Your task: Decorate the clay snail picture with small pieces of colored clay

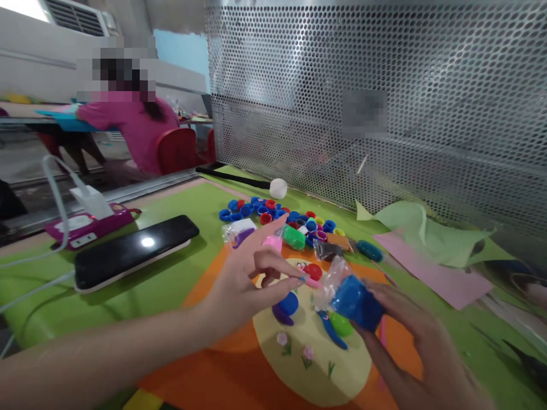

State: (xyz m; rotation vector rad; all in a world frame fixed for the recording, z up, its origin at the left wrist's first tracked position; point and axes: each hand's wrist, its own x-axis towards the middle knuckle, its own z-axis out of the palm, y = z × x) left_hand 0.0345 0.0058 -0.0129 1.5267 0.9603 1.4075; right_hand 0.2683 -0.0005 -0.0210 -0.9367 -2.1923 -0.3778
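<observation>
My left hand (pixel 260 267) reaches in from the left, thumb and forefinger pinched on a small blue bit (pixel 303 279). A short pink piece (pixel 314 282) shows just past those fingertips; whether it is held too, I cannot tell. In my right hand (pixel 410 336) is a block of blue modelling clay (pixel 358 302), its clear plastic wrapper (pixel 335 280) open toward the left hand. Below both hands lies an orange sheet (pixel 205 353) with a cream oval (pixel 316 384) bearing clay flowers and red, blue, purple and green clay shapes.
Behind the hands are several coloured rings (pixel 265 218) and wrapped clay packs (pixel 294 237). A phone (pixel 137 250) and a purple power strip (pixel 92 225) lie left. Green paper (pixel 427 228) and pink paper (pixel 431 267) lie right, before a perforated metal panel (pixel 427 68). Another person sits far left.
</observation>
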